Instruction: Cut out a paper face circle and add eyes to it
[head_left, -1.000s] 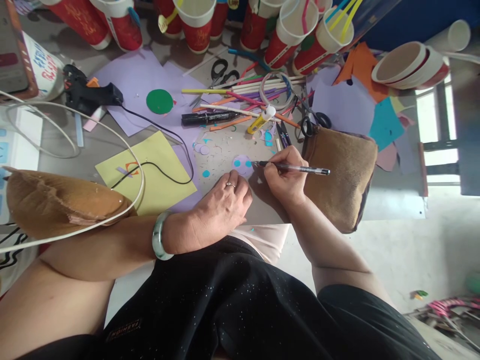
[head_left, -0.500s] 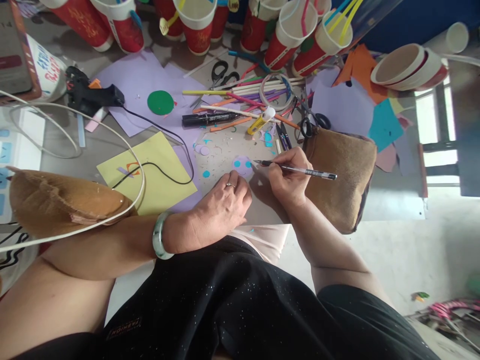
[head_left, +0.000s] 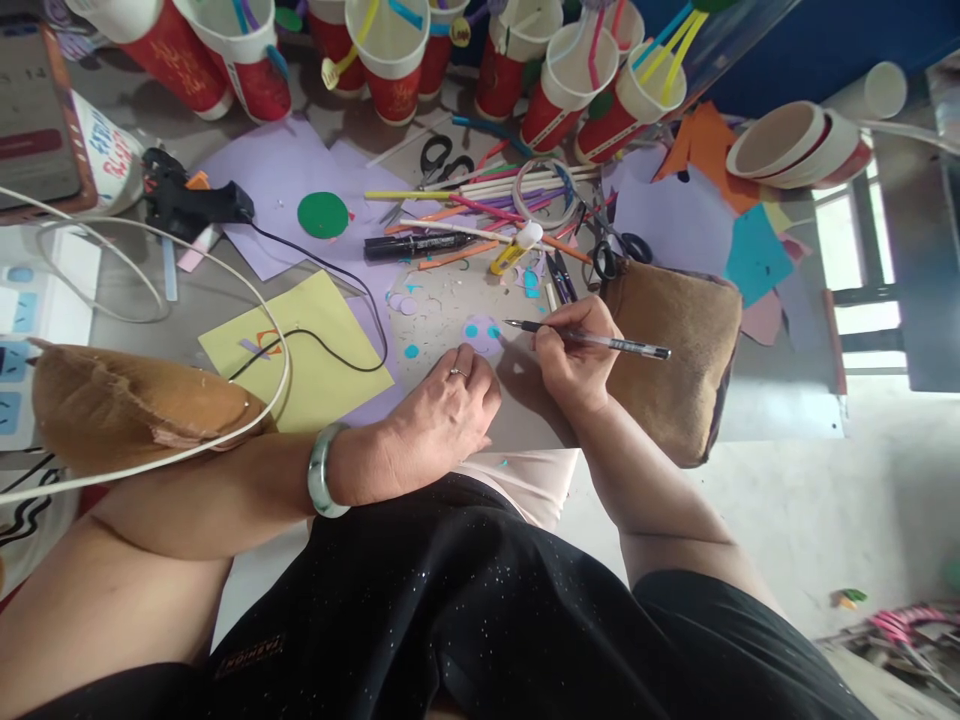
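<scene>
A small purple paper disc (head_left: 480,343) with two blue dots and a drawn curved line lies on the grey table. My left hand (head_left: 442,405) rests at the disc's lower left, its fingers curled together over the lower edge; the fingertips are partly hidden. My right hand (head_left: 577,355) grips a pen (head_left: 630,347), whose tip hovers near the right blue dot. Whether the tip touches the paper cannot be made out. A loose blue dot (head_left: 411,351) lies left of the disc.
Red paper cups (head_left: 394,90) line the back. Behind the disc lie straws, a black marker (head_left: 412,246), a glue stick (head_left: 516,250) and scissors (head_left: 622,250). A brown pouch (head_left: 671,360) sits right; a glue gun (head_left: 195,200) and white cable are left.
The pen tip and my right hand have shifted slightly away from the disc. The view has moved a little, so the cups and table items appear displaced. My left hand keeps its pose.
</scene>
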